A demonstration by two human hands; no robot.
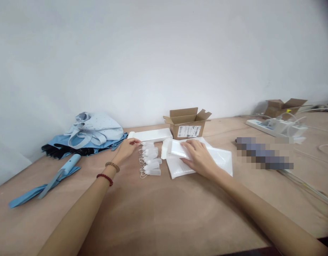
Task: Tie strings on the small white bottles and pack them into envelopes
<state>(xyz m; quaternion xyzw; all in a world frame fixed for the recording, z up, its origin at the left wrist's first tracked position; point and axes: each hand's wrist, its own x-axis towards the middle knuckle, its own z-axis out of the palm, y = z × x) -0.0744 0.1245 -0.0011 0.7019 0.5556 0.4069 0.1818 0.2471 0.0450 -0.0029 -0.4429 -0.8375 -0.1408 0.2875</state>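
Note:
My left hand [128, 146] has its thumb and fingertips pinched together at the far end of a row of small, translucent tags with white string loops [152, 165]. The pinch meets the loop end of the farthest tag [147, 144]. Fingers of my right hand [198, 156] are wrapped over a small white packet [177, 149], its near edge under my thumb. Beneath that lie larger white, shiny plastic packets [219, 158], partly covered by my hand and forearm. A long white box or pad [153, 135] lies flat behind the tags.
An open cardboard box with a label [187, 124] stands by the wall. To the left are a folded light-blue bag [100, 126] and a blue umbrella [70, 163]. A power strip with cables [275, 128], another cardboard box [283, 106] and a blurred-out object [262, 153] are at right.

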